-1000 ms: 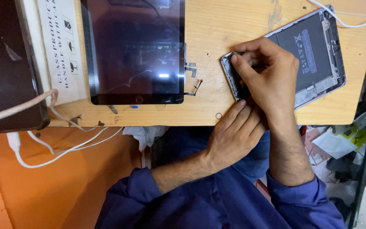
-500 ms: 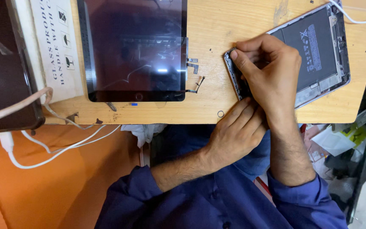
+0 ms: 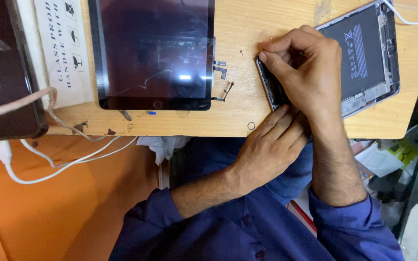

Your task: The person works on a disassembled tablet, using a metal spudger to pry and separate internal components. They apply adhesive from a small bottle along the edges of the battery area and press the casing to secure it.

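Head cam showed the right hand (image 3: 310,72) pinching the near-left edge of the open tablet (image 3: 364,58), which lay tilted w/ its long side running up-right, & the left hand (image 3: 272,145) pressed flat just below it.

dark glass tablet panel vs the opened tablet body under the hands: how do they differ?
The glass panel lies square to the table edge, untouched, showing a dark reflective face; the opened tablet body lies angled, insides exposed. The right hand pinches its edge, the left hand steadies it. Both rest on the wooden table.
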